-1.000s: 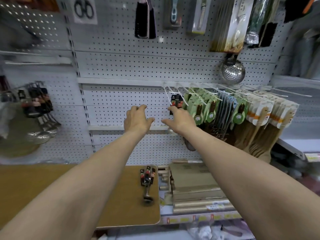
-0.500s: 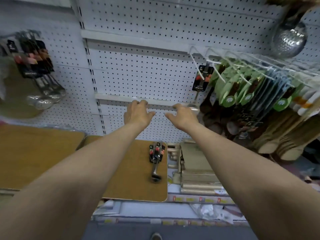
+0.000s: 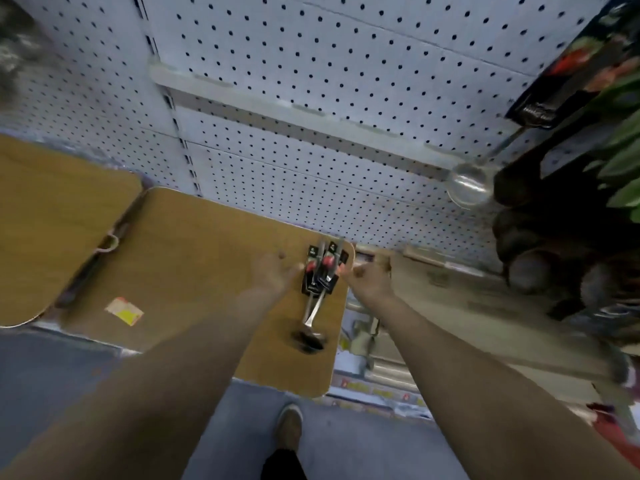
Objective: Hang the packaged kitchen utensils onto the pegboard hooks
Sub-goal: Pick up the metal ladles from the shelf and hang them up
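- Ladles (image 3: pixel 319 277), a small bundle on black cards with red marks, lie flat on a brown board (image 3: pixel 207 271) near its right edge. The cards point toward the pegboard (image 3: pixel 311 64) and the bowls toward the person.
- The left hand (image 3: pixel 273 273) sits just left of the cards, back up and fingers loosely spread. Its thumb reaches toward the card edge, with nothing held.
- The right hand (image 3: pixel 369 278) sits just right of the cards with its fingers loosely curled. Its thumb tip seems to meet the right card edge, but blur hides whether it pinches the card or only nears it.
- The bundle lies between the two hands, at the level of the fingers. The handles and bowls trail back between the forearms.
- A hung ladle (image 3: pixel 467 188) dangles on the pegboard at the right, well above the hands. Its black card is up near the top right corner.
- A yellow and red label (image 3: pixel 124 311) lies on the board, well left of the bundle.
- Long pale boxes (image 3: pixel 485 306) lie just right of the board, beside the right forearm.
- A shoe (image 3: pixel 289 431) shows on the grey floor below the board, between the arms.
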Available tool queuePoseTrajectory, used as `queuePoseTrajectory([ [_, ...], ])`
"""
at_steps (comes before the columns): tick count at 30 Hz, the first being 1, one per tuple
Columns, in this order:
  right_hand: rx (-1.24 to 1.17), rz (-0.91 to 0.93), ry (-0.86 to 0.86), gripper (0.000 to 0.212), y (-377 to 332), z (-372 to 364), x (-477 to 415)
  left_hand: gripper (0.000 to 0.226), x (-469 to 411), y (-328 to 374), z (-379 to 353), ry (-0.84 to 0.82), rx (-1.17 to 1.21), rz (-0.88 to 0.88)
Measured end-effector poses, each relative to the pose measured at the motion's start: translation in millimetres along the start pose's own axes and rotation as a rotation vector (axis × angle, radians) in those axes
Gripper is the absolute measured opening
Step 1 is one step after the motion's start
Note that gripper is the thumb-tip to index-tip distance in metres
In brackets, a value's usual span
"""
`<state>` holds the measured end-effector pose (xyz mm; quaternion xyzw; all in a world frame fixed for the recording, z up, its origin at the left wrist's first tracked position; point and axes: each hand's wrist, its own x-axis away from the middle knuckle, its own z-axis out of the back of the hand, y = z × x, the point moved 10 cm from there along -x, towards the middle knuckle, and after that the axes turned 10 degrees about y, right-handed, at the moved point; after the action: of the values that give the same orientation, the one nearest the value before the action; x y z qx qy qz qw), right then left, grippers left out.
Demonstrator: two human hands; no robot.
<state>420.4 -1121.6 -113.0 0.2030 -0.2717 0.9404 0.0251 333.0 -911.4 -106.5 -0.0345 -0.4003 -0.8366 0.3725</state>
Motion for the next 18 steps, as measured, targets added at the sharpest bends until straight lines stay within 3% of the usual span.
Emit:
queuePoseTrajectory([
  [5,-0.095,-0.184,-0.077,0.036,40,-56,-43,0.062,-34,-52,-70,-0.074,0.146,0.121],
  [9,-0.136,-0.285,-0.046,0.039,56,-81,-69,0.034,-51,-59,-103,-0.096,0.324,0.169],
  [18,-0.266,-0.399,0.021,0.036,68,-114,-97,0.020,-71,-50,-146,-0.162,0.630,0.285],
])
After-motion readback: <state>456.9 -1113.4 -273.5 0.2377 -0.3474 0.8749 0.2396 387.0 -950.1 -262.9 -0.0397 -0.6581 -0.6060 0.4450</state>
